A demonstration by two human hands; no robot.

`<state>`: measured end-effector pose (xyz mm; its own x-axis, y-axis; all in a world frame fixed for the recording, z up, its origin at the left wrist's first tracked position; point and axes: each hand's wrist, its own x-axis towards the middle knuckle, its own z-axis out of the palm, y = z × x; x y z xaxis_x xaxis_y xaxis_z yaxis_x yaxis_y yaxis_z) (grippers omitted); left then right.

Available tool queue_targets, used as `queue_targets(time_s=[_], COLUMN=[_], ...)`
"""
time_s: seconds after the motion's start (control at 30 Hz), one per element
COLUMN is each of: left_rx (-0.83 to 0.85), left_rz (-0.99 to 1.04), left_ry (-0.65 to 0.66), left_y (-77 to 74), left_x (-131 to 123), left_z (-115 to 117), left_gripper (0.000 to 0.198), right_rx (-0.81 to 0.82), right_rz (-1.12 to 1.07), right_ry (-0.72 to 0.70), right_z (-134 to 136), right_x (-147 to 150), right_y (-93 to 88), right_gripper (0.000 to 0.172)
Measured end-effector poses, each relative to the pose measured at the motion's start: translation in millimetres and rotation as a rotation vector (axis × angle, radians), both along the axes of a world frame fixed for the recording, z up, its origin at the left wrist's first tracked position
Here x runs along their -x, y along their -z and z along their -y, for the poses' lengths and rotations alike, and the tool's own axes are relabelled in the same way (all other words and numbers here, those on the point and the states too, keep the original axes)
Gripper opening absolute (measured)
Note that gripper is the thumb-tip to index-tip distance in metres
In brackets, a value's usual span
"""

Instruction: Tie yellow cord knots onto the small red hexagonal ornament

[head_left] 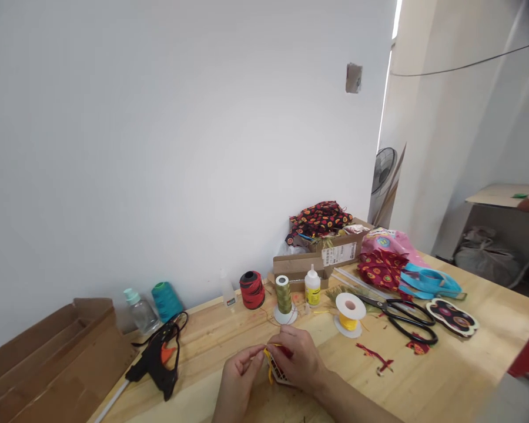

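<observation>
Near the front of the table, my left hand [239, 376] is closed, with thumb and forefinger pinching a yellow cord [270, 371]. Touching it almost fingertip to fingertip, my right hand [303, 359] curls round a small flat piece with a dark lattice pattern and pale rim [278, 372]. The cord runs along this piece's upper left edge, and a loose end hangs down. My right fingers and thumb hide much of the piece and a bit of red on it. Behind the hands stands a spool of olive thread [283, 295].
On the wooden table [203, 352] are a black glue gun [156, 358], cardboard box [62, 358], teal thread cone [167, 301], red thread spool [252, 290], glue bottle [312, 286], yellow cord spool [351, 308], black scissors [412, 320], fabric scraps [377, 355] and blue ribbon [427, 281].
</observation>
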<state>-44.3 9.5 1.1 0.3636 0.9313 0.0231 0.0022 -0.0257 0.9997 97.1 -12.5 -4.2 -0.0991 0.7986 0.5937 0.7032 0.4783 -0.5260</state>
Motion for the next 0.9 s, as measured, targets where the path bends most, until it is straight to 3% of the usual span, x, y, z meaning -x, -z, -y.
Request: queue_targets(time_s=[0.23, 0.47, 0.63, 0.73, 0.9], left_rx=[0.08, -0.012, -0.062, -0.062, 0.008], left_rz=[-0.007, -0.04, -0.075, -0.064, -0.044], left_ry=[-0.085, -0.059, -0.037, -0.042, -0.036], left_y=[-1.2, 2.7, -3.8, -5.6, 1.7], left_x=[-0.9, 1.6, -0.8, -1.8, -0.4], left_z=[0.9, 1.7, 5.9, 5.3, 0.9], left_gripper=[0.02, 0.018, 0.015, 0.016, 0.017], right_rx=[0.041, 0.055, 0.091, 0.19, 0.644], right_rz=[-0.054, -0.057, -0.099, -0.329, -0.852], right_ry=[-0.001, -0.018, -0.027, -0.033, -0.142], right_z=[0.4, 3.5, 4.8, 1.4, -3.8], right_x=[-1.2, -0.6, -1.1, 0.3, -3.4], right_y=[-4.8, -7.2, -10.8, -8.8, -6.7], right_gripper=[0.021, 0.021, 0.026, 0.024, 0.024])
